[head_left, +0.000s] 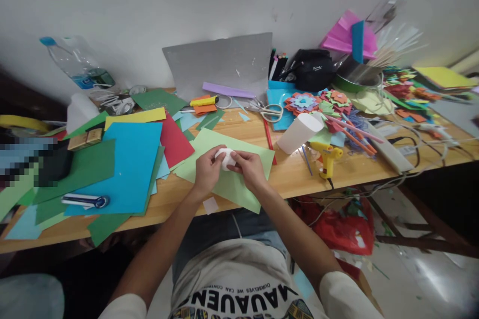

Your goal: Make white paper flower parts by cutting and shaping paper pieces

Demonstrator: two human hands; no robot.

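Between my two hands is a small crumpled white wad (225, 158), which looks like tissue or soft paper. My left hand (208, 167) pinches it from the left with thumb and fingers. From the right, my right hand (250, 168) grips the same wad, fingers curled round its edge. Both hands are just over a light green paper sheet (245, 193) lying at an angle on the wooden table (179, 198). A small pale scrap (210, 206) sits by the table's front edge, below my left hand.
Left lie blue card (130, 159), red paper (175, 142) and a compass-like tool (85, 201). Behind are scissors (272, 111) and a yellow cutter (204, 101). To the right stand a white roll (300, 133), a yellow glue gun (328, 159), paper flowers (302, 103) and trailing cables (407, 169).
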